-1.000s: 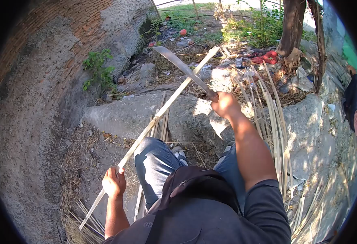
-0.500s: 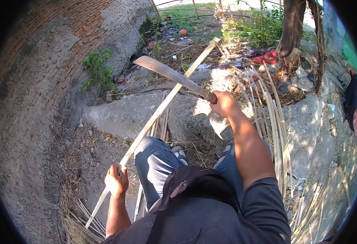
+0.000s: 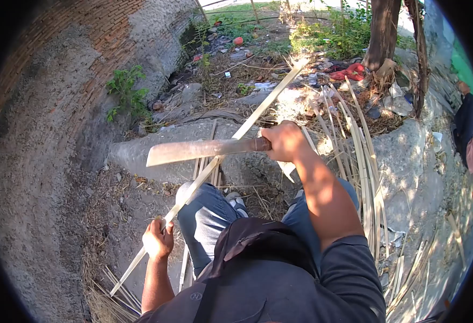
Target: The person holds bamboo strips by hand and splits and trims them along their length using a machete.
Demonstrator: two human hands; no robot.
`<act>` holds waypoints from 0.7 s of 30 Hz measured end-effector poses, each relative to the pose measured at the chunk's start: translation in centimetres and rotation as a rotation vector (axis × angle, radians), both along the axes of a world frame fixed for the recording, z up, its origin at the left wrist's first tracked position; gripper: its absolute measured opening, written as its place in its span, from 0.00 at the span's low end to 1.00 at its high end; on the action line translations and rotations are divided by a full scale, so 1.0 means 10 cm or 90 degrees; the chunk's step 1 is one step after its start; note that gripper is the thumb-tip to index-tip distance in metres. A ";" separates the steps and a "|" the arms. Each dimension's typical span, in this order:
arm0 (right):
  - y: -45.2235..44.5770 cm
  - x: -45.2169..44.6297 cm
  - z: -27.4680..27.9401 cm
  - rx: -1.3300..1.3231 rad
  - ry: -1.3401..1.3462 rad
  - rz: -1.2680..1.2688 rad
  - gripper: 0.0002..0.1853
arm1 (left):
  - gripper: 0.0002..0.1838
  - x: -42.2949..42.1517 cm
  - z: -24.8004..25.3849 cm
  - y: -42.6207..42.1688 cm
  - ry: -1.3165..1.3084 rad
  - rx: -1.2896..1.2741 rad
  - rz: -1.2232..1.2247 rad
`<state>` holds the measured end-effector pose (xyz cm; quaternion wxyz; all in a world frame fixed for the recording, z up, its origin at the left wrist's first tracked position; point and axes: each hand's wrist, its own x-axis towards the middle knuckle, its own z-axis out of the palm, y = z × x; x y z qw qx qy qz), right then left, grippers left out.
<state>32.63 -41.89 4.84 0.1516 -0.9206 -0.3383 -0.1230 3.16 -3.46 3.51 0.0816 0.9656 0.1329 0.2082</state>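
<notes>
My left hand (image 3: 158, 239) is closed around a long pale bamboo strip (image 3: 266, 104) near its lower end. The strip slants up and away to the right, passing over my left knee. In my right hand (image 3: 286, 141) is the handle of a machete (image 3: 193, 151), gripped in a fist. Its broad, worn blade points left and crosses over the strip. Whether the edge touches the strip I cannot tell.
A stone ledge (image 3: 155, 149) runs in front of my feet. Several cut strips (image 3: 367, 177) lean at my right, with more on the ground at lower left. A rough wall (image 3: 42, 145) rises on the left, and a tree trunk (image 3: 383, 35) stands at the back right.
The machete has come down and toward me along the strip, its blade swinging from tilted up-left to nearly level. The strip's far end has shifted slightly right; my left hand stays nearly in place.
</notes>
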 end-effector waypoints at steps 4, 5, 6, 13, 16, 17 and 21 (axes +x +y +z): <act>-0.36 0.41 -0.35 0.381 0.274 -0.254 0.14 | 0.24 -0.25 -0.04 0.20 0.006 -0.013 0.026; -0.39 0.44 -0.40 0.458 0.285 -0.301 0.15 | 0.24 -0.27 -0.01 0.18 0.012 0.004 0.025; -0.39 0.46 -0.46 0.459 0.291 -0.311 0.16 | 0.24 -0.27 0.01 0.14 0.023 -0.001 0.016; -0.14 0.00 0.01 0.260 0.267 -0.267 0.13 | 0.22 0.02 -0.03 -0.05 0.036 -0.077 -0.014; -0.01 -0.11 0.07 0.097 0.087 -0.111 0.09 | 0.22 0.13 0.02 -0.12 0.031 -0.114 -0.004; 0.00 -0.13 0.07 0.070 0.050 -0.074 0.09 | 0.22 0.13 0.03 -0.12 0.038 -0.115 -0.008; -0.08 -0.07 0.07 0.020 0.032 -0.016 0.10 | 0.23 0.04 0.02 -0.05 0.039 -0.096 -0.016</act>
